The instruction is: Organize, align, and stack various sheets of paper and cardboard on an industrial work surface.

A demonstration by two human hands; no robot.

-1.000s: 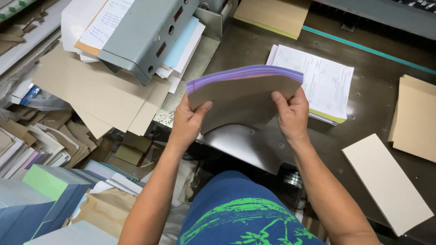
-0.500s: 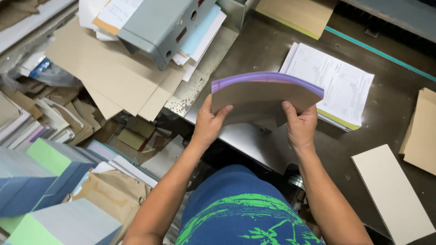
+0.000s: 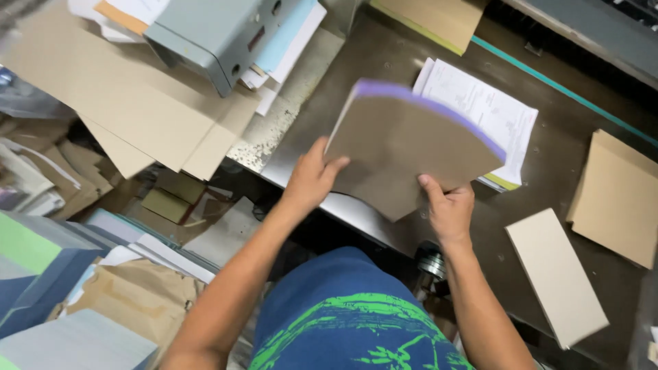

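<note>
Far left, loose cardboard sheets (image 3: 137,116) lie under a grey metal box (image 3: 212,34). The left hand (image 3: 312,179) grips the lower left edge of a paper stack (image 3: 404,147), thumb on top. The stack, brown-backed with a purple top edge, is held tilted above the bench (image 3: 343,75), long axis running toward the upper right. The right hand (image 3: 449,209) pinches its lower right edge. Printed sheets (image 3: 486,109) lie just behind; a pale card strip (image 3: 555,274) lies right, with bare bench between.
</note>
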